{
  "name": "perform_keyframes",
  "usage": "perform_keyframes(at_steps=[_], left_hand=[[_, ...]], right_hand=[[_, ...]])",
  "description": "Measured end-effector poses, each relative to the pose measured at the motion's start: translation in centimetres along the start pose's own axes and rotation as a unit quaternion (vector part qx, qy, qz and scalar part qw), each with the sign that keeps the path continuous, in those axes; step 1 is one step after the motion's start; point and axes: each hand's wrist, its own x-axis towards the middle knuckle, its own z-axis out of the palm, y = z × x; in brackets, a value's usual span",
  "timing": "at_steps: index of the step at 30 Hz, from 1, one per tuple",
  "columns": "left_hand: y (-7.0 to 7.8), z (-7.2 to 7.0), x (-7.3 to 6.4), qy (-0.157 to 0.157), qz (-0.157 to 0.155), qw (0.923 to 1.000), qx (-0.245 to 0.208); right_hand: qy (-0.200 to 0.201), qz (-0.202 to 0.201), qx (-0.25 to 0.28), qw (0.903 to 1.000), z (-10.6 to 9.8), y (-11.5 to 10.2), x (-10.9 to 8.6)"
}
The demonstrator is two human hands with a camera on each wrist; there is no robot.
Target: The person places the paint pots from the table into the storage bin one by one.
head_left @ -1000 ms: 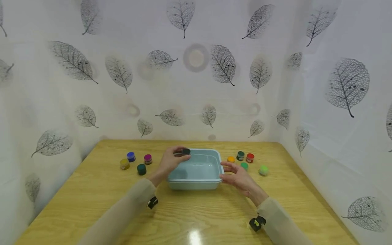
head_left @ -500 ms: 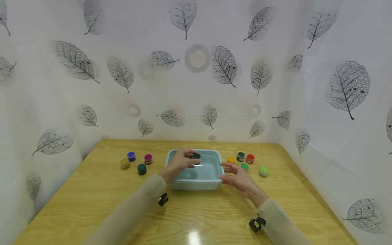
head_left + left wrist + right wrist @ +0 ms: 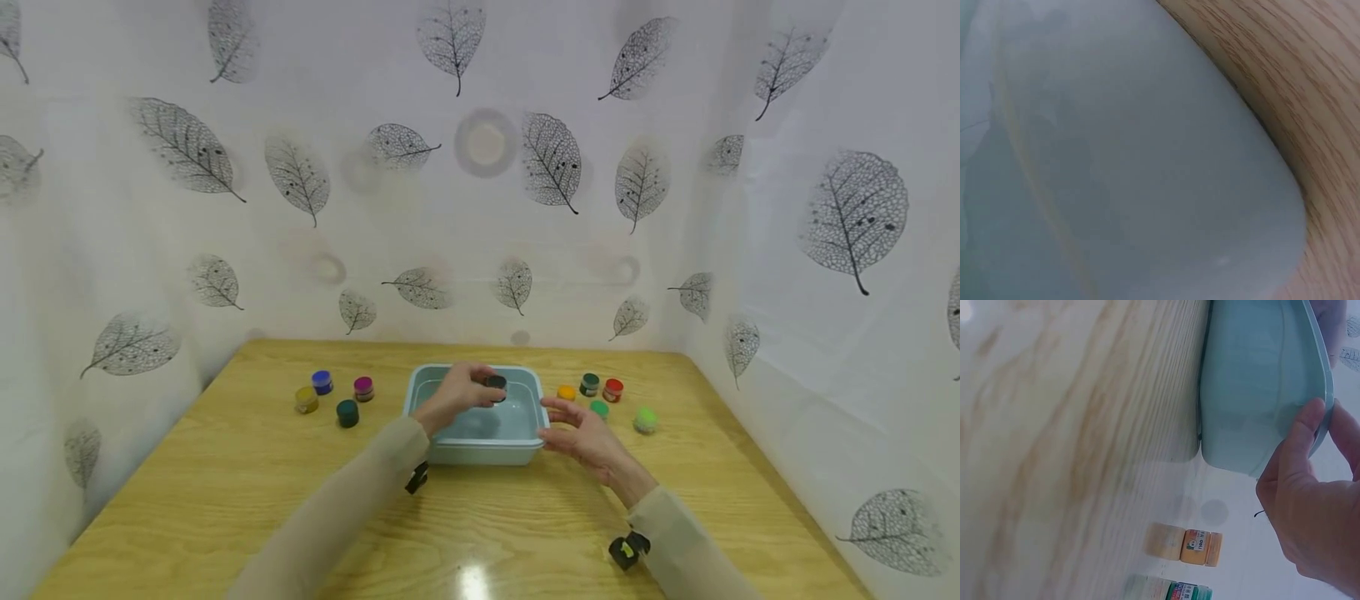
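A pale blue plastic basin [image 3: 480, 455] stands on the wooden table in the head view. Over its inside, my left hand [image 3: 454, 398] holds a small black paint jar [image 3: 497, 382] between thumb and fingers. My right hand [image 3: 592, 442] is at the basin's right rim. Seen from the right wrist, the right hand [image 3: 1319, 494] pinches that rim, fingers on either side of it. The left wrist view is filled by the basin's outer wall [image 3: 1172, 150], with neither the left hand nor the jar showing.
Left of the basin are a blue jar [image 3: 322, 382], a yellow jar [image 3: 306, 401], a purple jar [image 3: 363, 388] and a dark green jar [image 3: 347, 413]. Several more stand at right, among them an orange jar [image 3: 566, 392], a red jar [image 3: 612, 389] and a lime jar [image 3: 646, 420].
My left hand has carried the black paint jar rightward, from near the basin's left back corner to over its middle. My right hand has stayed at the right rim.
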Motion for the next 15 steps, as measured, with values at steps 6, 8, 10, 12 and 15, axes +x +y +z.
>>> perform_keyframes(at_steps=[6,8,10,12,15], left_hand=[[0.4,0.7,0.1,-0.018,-0.005,0.9998,0.008],[0.5,0.8,0.2,-0.025,-0.008,0.9995,0.014],[0.5,1.0,0.3,-0.032,-0.012,0.9992,0.022],[0.4,1.1,0.5,-0.036,-0.013,0.9985,0.038],[0.4,1.3,0.6,-0.040,-0.032,0.9978,0.042]], right_hand=[[-0.002,0.002,0.005,1.0000,0.0,0.1,0.0],[-0.001,0.004,0.007,1.0000,0.0,0.1,0.0],[0.001,0.006,0.009,0.9999,0.0,0.1,0.0],[0.001,0.006,0.011,0.9999,0.0,0.1,0.0],[0.000,0.005,0.010,0.9999,0.0,0.1,0.0]])
